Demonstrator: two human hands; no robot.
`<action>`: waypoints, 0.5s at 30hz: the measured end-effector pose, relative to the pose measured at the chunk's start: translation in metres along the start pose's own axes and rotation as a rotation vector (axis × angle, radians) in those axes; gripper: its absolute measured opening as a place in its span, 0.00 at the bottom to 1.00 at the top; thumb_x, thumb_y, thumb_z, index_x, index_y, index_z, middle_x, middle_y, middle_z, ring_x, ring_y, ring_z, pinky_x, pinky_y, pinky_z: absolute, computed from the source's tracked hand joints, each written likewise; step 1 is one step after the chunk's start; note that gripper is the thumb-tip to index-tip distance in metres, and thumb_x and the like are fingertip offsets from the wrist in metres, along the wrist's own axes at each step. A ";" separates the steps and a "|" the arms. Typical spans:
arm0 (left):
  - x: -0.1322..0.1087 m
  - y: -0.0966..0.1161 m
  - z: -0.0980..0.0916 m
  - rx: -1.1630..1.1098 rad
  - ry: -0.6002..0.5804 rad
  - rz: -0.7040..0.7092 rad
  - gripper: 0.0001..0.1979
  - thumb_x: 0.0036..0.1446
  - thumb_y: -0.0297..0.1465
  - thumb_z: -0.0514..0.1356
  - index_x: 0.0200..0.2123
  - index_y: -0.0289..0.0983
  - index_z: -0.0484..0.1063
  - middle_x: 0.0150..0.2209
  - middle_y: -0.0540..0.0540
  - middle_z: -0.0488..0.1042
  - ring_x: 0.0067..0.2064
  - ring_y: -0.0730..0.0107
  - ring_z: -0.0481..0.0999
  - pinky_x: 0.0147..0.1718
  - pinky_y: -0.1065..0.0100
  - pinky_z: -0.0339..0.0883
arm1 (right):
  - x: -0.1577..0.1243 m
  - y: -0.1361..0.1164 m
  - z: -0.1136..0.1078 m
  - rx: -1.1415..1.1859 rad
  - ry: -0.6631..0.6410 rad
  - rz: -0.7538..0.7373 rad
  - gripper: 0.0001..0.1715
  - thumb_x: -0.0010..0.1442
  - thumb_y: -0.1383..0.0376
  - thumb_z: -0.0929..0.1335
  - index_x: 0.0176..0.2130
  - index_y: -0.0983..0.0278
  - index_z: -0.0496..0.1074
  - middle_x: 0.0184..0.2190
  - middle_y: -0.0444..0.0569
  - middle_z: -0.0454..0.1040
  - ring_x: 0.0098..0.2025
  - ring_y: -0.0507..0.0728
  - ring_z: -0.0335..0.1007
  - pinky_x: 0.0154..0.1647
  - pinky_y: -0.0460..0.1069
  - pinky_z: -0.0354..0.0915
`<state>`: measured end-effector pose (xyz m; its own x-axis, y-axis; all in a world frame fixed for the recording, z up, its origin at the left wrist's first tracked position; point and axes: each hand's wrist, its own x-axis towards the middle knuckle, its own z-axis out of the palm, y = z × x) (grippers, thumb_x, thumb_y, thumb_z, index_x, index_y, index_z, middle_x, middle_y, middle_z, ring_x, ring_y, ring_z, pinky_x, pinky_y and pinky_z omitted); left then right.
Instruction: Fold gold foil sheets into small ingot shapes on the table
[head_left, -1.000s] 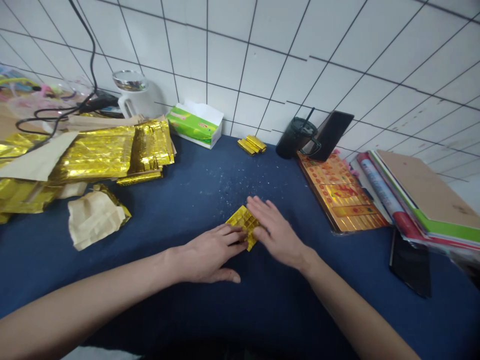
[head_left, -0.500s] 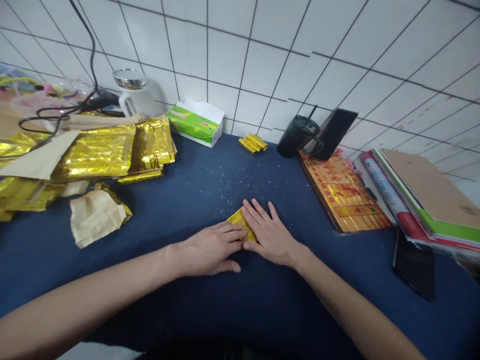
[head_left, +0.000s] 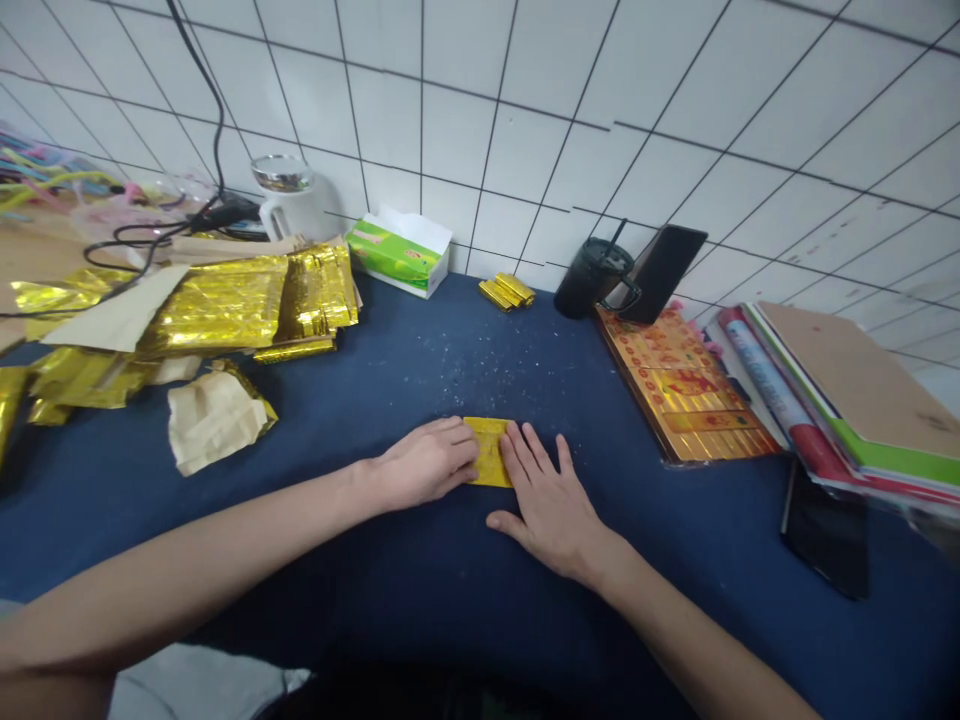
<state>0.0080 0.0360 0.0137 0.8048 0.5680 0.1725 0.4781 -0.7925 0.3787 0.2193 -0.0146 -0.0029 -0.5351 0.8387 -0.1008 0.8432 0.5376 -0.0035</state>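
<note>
A small folded rectangle of gold foil paper (head_left: 490, 455) lies flat on the dark blue tabletop in front of me. My left hand (head_left: 431, 462) is closed at its left end, fingers curled over the edge; the fingertips are partly hidden. My right hand (head_left: 553, 505) lies flat with fingers spread, their tips touching the paper's right edge and the thumb out to the side. Beyond, near the wall, sits a small group of rolled gold foil pieces (head_left: 507, 291).
At left lie stacked gold foil sheets (head_left: 217, 300), a crumpled paper (head_left: 214, 420) and a black cable (head_left: 219, 130). Along the wall stand a white mug (head_left: 289, 208), a tissue pack (head_left: 401, 255), a black tumbler (head_left: 589, 280) and a phone (head_left: 666, 272). Orange packets (head_left: 682, 385) and books (head_left: 862, 385) are at right.
The gold paper now lies square to me instead of at a slant. My left hand has shifted left and curled its fingers; my right hand has moved slightly right, off the paper's middle.
</note>
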 end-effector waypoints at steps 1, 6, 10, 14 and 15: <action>0.001 0.005 0.000 0.059 0.027 -0.058 0.14 0.59 0.35 0.52 0.40 0.30 0.69 0.44 0.38 0.71 0.47 0.61 0.69 0.50 0.59 0.60 | 0.001 0.000 0.000 0.001 0.001 0.001 0.43 0.59 0.46 0.50 0.62 0.72 0.41 0.64 0.59 0.37 0.64 0.64 0.25 0.58 0.69 0.35; 0.008 0.033 0.013 0.280 0.090 -0.167 0.48 0.50 0.57 0.45 0.59 0.21 0.47 0.61 0.25 0.45 0.63 0.44 0.39 0.56 0.43 0.38 | 0.002 0.000 -0.002 0.006 -0.008 -0.001 0.43 0.59 0.46 0.50 0.62 0.72 0.40 0.64 0.58 0.37 0.64 0.66 0.29 0.57 0.70 0.36; 0.005 0.035 0.029 0.273 -0.023 -0.137 0.48 0.50 0.59 0.36 0.60 0.23 0.45 0.62 0.28 0.44 0.63 0.46 0.36 0.57 0.44 0.36 | 0.001 -0.001 -0.003 0.005 -0.001 -0.010 0.43 0.59 0.46 0.51 0.62 0.73 0.41 0.63 0.59 0.39 0.64 0.67 0.29 0.57 0.71 0.37; -0.009 0.027 0.029 0.255 -0.088 -0.145 0.51 0.48 0.60 0.35 0.60 0.22 0.46 0.61 0.26 0.44 0.63 0.44 0.39 0.55 0.40 0.35 | 0.001 -0.001 -0.001 0.019 0.014 0.003 0.46 0.58 0.43 0.50 0.62 0.71 0.42 0.63 0.59 0.40 0.64 0.66 0.29 0.58 0.70 0.37; -0.012 0.026 0.026 0.257 -0.103 -0.160 0.51 0.48 0.61 0.35 0.60 0.21 0.47 0.61 0.25 0.45 0.63 0.43 0.40 0.55 0.39 0.35 | 0.001 -0.001 -0.001 0.024 0.012 0.005 0.47 0.57 0.42 0.50 0.62 0.71 0.43 0.63 0.59 0.40 0.64 0.66 0.29 0.58 0.70 0.37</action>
<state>0.0199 0.0028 -0.0027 0.7373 0.6749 0.0308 0.6642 -0.7324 0.1496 0.2178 -0.0140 -0.0023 -0.5316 0.8423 -0.0891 0.8466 0.5315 -0.0267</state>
